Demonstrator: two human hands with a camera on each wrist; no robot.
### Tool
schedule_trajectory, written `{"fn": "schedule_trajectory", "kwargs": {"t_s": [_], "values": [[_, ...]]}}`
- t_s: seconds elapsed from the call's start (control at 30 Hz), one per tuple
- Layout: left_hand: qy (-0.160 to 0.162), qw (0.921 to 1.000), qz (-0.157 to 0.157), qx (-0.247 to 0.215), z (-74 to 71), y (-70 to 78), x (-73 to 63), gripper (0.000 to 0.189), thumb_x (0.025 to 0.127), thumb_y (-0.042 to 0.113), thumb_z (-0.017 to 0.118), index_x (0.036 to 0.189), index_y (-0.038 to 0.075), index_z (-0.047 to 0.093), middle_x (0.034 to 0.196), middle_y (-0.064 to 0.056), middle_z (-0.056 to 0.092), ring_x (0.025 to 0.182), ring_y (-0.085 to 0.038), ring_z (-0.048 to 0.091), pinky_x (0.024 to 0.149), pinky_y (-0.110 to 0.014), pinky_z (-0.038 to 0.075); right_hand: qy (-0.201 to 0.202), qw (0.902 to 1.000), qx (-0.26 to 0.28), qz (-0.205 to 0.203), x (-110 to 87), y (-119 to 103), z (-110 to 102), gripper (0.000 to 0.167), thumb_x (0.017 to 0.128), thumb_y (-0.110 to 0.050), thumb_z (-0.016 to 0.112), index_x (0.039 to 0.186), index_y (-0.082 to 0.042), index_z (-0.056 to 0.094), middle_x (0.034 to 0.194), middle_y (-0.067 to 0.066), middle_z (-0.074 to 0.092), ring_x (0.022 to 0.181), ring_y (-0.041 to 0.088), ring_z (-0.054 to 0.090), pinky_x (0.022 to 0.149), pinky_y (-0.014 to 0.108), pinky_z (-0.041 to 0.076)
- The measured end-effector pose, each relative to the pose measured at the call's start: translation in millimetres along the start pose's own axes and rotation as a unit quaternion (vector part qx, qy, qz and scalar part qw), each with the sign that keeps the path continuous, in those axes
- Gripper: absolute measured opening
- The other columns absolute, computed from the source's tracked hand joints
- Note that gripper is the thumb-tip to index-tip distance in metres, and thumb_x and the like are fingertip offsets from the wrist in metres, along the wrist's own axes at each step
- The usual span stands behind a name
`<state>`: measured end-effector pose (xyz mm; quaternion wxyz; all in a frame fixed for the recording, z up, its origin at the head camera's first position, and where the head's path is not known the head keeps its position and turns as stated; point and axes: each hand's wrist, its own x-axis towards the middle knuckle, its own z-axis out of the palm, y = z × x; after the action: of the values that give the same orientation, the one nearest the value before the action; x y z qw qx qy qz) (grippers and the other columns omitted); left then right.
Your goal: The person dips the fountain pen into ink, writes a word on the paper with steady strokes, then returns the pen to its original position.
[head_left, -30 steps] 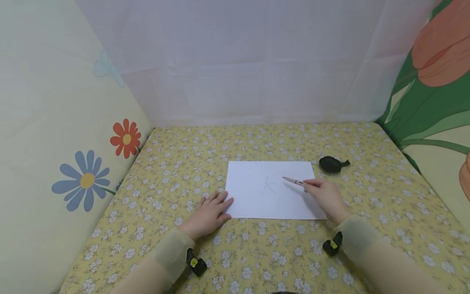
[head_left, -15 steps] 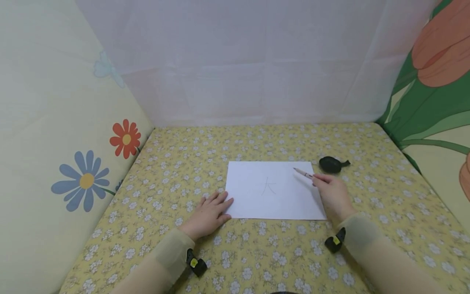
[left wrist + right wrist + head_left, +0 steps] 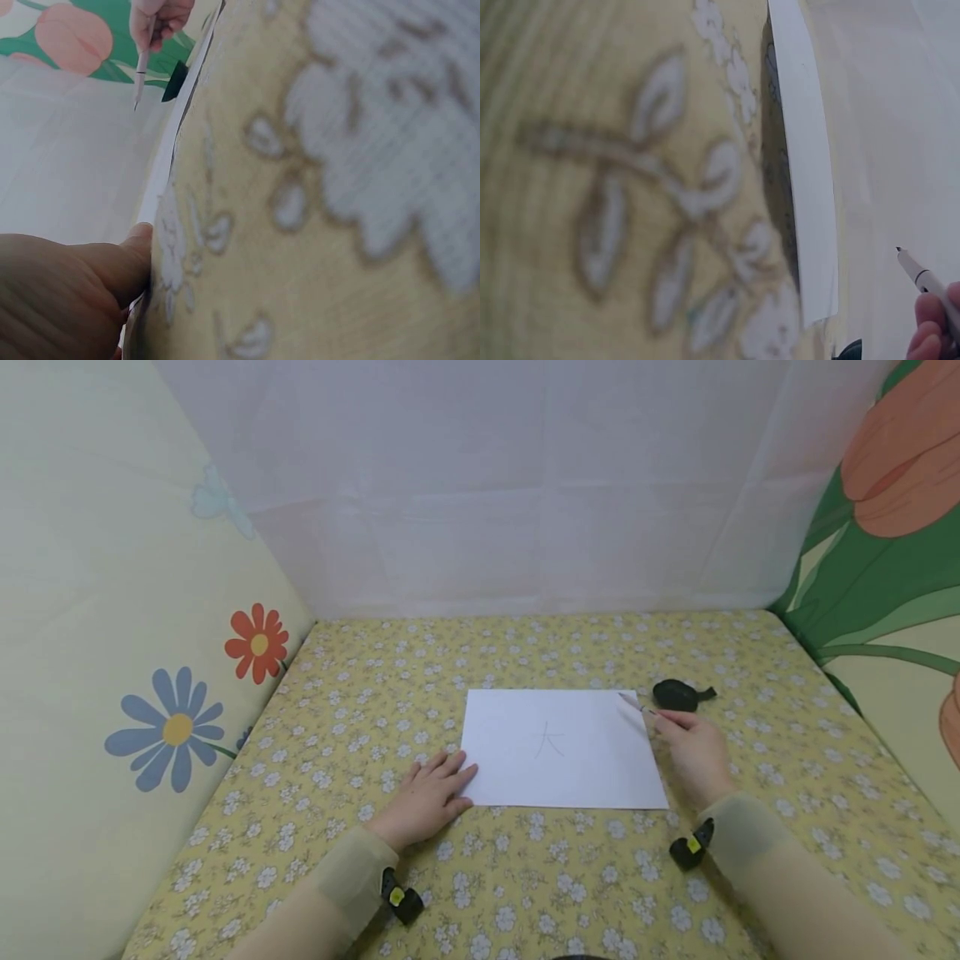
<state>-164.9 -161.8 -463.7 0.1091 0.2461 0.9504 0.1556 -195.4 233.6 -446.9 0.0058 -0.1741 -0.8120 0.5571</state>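
Observation:
A white sheet of paper lies on the table, with a few thin pencil-like strokes near its middle. On the sheet's left edge rests my left hand, fingers spread and flat. My right hand pinches a slim pale pen at the sheet's upper right corner. In the right wrist view the pen shows a dark pointed tip and stands off from the paper. The left wrist view shows the pen pointing down, and my left thumb at the paper's edge.
A black rounded object with a short stub lies just past the paper's right corner, close to my right fingers. Yellow floral cloth covers the table. A pale curtain hangs behind, with flower-printed panels on both sides.
My right hand has moved right and away from me with the pen, from over the sheet to its upper right corner. The left hand and the paper have stayed put.

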Motion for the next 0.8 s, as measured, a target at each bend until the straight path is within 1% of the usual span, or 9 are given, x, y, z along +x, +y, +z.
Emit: {"fn": "schedule_trajectory", "kwargs": {"t_s": [0.1,0.17,0.4,0.5,0.53,0.6,0.63,0.73,0.8], "values": [[0.0,1.0,0.001,-0.001,-0.3,0.1,0.2,0.056,0.101,0.039,0.049,0.151,0.021,0.034,0.16,-0.004,0.017,0.146,-0.031,0.009,0.113,-0.06,0.007,0.007,1.0,0.005,0.002,0.9,1.3,-2.3,0.054,0.098,-0.044,0.051,0.138,-0.008,0.053,0.14,0.013,0.05,0.123,0.027,0.046,0.085,0.032,0.044],[-0.001,1.0,0.001,-0.002,-0.5,0.2,0.1,0.056,0.1,0.039,0.049,0.151,0.021,0.034,0.16,-0.004,0.017,0.146,-0.031,0.009,0.113,-0.06,0.007,0.014,0.9998,0.01,0.005,1.8,1.8,-3.6,0.054,0.098,-0.043,0.051,0.139,-0.008,0.052,0.138,0.013,0.051,0.122,0.026,0.046,0.085,0.032,0.043],[-0.002,1.0,-0.001,-0.001,0.4,-0.5,0.2,0.056,0.1,0.04,0.049,0.152,0.022,0.034,0.16,-0.003,0.016,0.146,-0.03,0.009,0.113,-0.059,0.006,0.027,0.9996,0.003,0.011,4.8,4.4,-10.4,0.058,0.099,-0.047,0.047,0.142,-0.009,0.048,0.136,0.014,0.053,0.123,0.03,0.046,0.097,0.044,0.041],[-0.002,1.0,0.0,0.001,0.9,-0.7,0.3,0.056,0.1,0.04,0.049,0.152,0.022,0.034,0.16,-0.003,0.016,0.147,-0.03,0.009,0.113,-0.059,0.006,0.04,0.999,-0.001,0.022,7.1,5.9,-12.8,0.057,0.099,-0.047,0.046,0.142,-0.01,0.048,0.136,0.013,0.053,0.121,0.026,0.047,0.092,0.038,0.044],[-0.002,1.0,0.0,0.002,1.0,-0.7,0.4,0.056,0.1,0.04,0.049,0.152,0.022,0.033,0.16,-0.003,0.016,0.147,-0.03,0.008,0.113,-0.059,0.006,0.045,0.9987,-0.003,0.025,8.0,6.4,-13.5,0.057,0.099,-0.047,0.046,0.142,-0.01,0.049,0.136,0.012,0.054,0.117,0.024,0.049,0.088,0.034,0.045],[-0.001,1.0,0.0,0.003,1.1,-0.6,0.4,0.056,0.1,0.04,0.048,0.152,0.022,0.033,0.16,-0.003,0.016,0.147,-0.03,0.008,0.113,-0.059,0.006,0.054,0.998,-0.001,0.033,10.1,7.3,-15.6,0.055,0.099,-0.046,0.046,0.142,-0.012,0.05,0.134,0.01,0.055,0.096,0.018,0.055,0.073,0.029,0.046],[-0.001,1.0,0.0,0.003,1.1,-0.6,0.4,0.056,0.1,0.04,0.049,0.152,0.022,0.034,0.16,-0.003,0.016,0.147,-0.03,0.008,0.113,-0.059,0.006,0.058,0.9977,0.002,0.037,10.9,7.7,-16.8,0.054,0.099,-0.046,0.047,0.141,-0.013,0.051,0.133,0.01,0.056,0.084,0.015,0.054,0.065,0.027,0.044],[-0.001,1.0,0.0,0.003,1.0,-0.4,0.3,0.056,0.1,0.04,0.049,0.152,0.022,0.034,0.16,-0.003,0.016,0.147,-0.03,0.008,0.113,-0.059,0.006,0.064,0.9969,0.015,0.043,13.0,8.5,-20.9,0.052,0.098,-0.045,0.049,0.141,-0.014,0.052,0.13,0.007,0.056,0.055,0.011,0.04,0.047,0.029,0.038],[0.0,1.0,0.0,0.004,1.0,-0.3,0.2,0.056,0.1,0.04,0.049,0.152,0.022,0.034,0.16,-0.003,0.017,0.147,-0.03,0.009,0.113,-0.059,0.006,0.066,0.9964,0.026,0.047,14.6,9.6,-23.8,0.053,0.097,-0.046,0.05,0.14,-0.016,0.052,0.127,0.005,0.056,0.047,0.01,0.034,0.042,0.03,0.036]]}}
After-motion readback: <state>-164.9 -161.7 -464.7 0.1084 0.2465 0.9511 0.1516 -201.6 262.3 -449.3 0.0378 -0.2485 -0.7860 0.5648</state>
